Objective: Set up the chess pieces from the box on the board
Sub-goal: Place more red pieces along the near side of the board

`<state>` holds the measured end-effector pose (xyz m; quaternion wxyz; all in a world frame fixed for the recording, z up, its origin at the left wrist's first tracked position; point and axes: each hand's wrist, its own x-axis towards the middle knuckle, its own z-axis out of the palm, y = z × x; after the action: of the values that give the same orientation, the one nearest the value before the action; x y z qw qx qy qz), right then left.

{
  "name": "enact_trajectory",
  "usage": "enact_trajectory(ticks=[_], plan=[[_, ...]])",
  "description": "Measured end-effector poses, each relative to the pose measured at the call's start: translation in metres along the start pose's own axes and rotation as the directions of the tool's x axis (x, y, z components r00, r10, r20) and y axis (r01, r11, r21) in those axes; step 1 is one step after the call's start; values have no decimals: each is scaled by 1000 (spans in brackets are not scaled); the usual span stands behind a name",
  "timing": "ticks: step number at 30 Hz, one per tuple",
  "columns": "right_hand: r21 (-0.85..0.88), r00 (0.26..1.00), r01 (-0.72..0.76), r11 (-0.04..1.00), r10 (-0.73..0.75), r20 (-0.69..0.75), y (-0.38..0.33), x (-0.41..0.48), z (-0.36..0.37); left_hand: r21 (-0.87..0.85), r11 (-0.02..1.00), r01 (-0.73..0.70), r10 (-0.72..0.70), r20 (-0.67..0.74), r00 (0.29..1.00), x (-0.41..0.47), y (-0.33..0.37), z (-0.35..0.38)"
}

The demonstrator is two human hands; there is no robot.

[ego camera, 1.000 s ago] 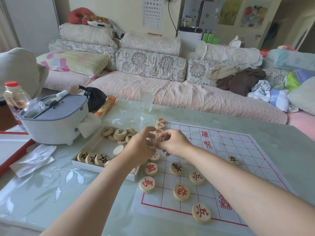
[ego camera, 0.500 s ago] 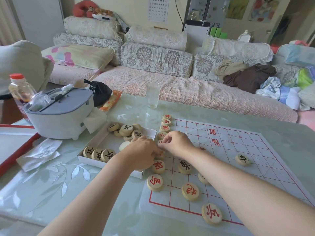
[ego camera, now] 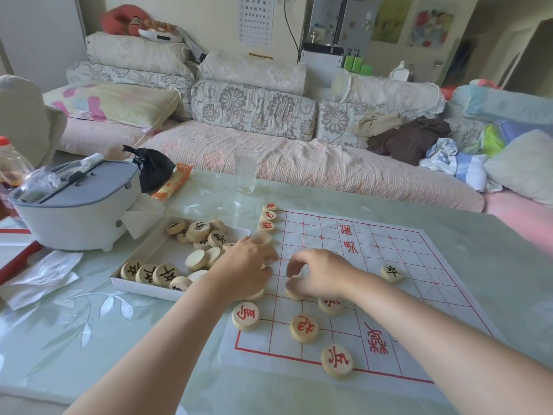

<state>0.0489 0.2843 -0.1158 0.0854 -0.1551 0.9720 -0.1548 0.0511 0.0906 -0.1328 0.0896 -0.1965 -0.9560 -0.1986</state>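
Observation:
The paper board (ego camera: 374, 265) with a red grid lies on the glass table. To its left stands the white box (ego camera: 143, 284), which holds several round wooden pieces (ego camera: 197, 230). Red-marked pieces (ego camera: 303, 327) sit on the board's near corner. Three more (ego camera: 267, 216) line its far left edge, and one black-marked piece (ego camera: 391, 273) sits to the right. My left hand (ego camera: 248, 265) lies over the board's left edge, its fingers curled over pieces there. My right hand (ego camera: 320, 274) pinches a pale piece (ego camera: 294, 292) against the board.
A white container with a grey lid (ego camera: 74, 205) stands left of the box, with crumpled tissues (ego camera: 39, 277) in front of it. A drinking glass (ego camera: 247, 170), a black bag (ego camera: 152, 169) and an orange packet (ego camera: 173, 182) stand at the table's far edge. A sofa (ego camera: 299, 163) runs behind.
My hands were together above the board's left side and have parted. The right hand moved right and down onto the board with a piece. The left hand settled on the left edge.

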Motion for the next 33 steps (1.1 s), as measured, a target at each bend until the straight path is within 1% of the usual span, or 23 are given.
enact_trajectory(ticks=[2, 4, 7, 10, 14, 19, 23, 26, 29, 31, 33], plan=[[-72, 1000, 26, 997, -27, -3, 2, -8, 2, -28, 1000, -11, 11, 3, 1000, 2, 6, 3], [-89, 999, 41, 995, -42, -8, 3, -11, 6, -50, 999, -11, 11, -8, 1000, 4, 11, 6], [-26, 998, 42, 999, -44, -53, 6, -13, 7, -65, 998, 14, -15, -17, 1000, 8, 19, 9], [61, 989, 32, 998, -23, -147, 13, -21, -1, -75, 997, 36, -39, -48, 998, 14, 31, 10], [127, 973, 5, 992, 24, -229, 48, -44, -17, -93, 995, 22, -32, -101, 994, 24, 58, 17], [262, 945, -58, 963, 137, -297, 110, -77, -33, -214, 977, 10, -20, -43, 999, 38, 112, 38], [336, 920, -102, 936, 217, -326, 150, -97, -43, -229, 973, -6, -1, -30, 1000, 53, 155, 65], [327, 908, -137, 935, 251, -335, 181, -112, -47, -187, 981, -43, 47, 15, 999, 64, 187, 86], [375, 888, -176, 910, 311, -339, 210, -124, -50, -102, 991, -89, 93, 33, 995, 80, 206, 100], [397, 861, -211, 893, 362, -358, 229, -131, -53, -76, 993, -87, 92, 67, 993, 92, 214, 108], [407, 835, -247, 879, 406, -370, 245, -140, -53, -67, 996, -53, 61, 124, 990, 99, 218, 116]])
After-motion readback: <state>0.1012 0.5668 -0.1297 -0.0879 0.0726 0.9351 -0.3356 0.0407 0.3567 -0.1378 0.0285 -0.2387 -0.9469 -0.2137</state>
